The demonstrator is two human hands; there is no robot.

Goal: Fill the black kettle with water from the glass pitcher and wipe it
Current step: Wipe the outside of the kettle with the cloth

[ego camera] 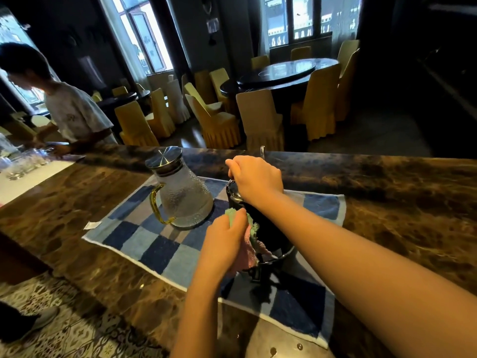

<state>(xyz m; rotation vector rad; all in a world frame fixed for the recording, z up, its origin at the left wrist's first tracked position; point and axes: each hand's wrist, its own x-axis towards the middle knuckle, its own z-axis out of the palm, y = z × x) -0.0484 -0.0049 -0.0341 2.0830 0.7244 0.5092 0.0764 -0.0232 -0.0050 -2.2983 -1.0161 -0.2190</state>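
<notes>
One black kettle (273, 235) stands at the centre of the frame on a blue checked mat (144, 228), between the two hands and in contact with both. The right hand (255, 178) reaches in from the lower right on an outstretched forearm that crosses above the kettle body. Its fingers are curled over the chrome-rimmed top of the kettle and clamped on it, knuckles upward. The left hand (224, 240) comes up from the bottom centre with the wrist bent. It clutches one bunched green-and-pink cloth (254, 233) and holds it against the left side of the kettle. The two hands are apart, the right one higher in the frame than the left. One glass pitcher (183, 197), textured, with a metal lid and a yellow handle, stands on the same mat just left of the kettle, touched by neither hand. The mat lies on a dark marbled surface (400, 202), and one small white tag (92, 225) lies beside the mat's left edge. In the upper left a second person (74, 112) leans over a cluster of glasses (23, 161). Chairs in yellow covers surround a round table (284, 73) in the upper background.
</notes>
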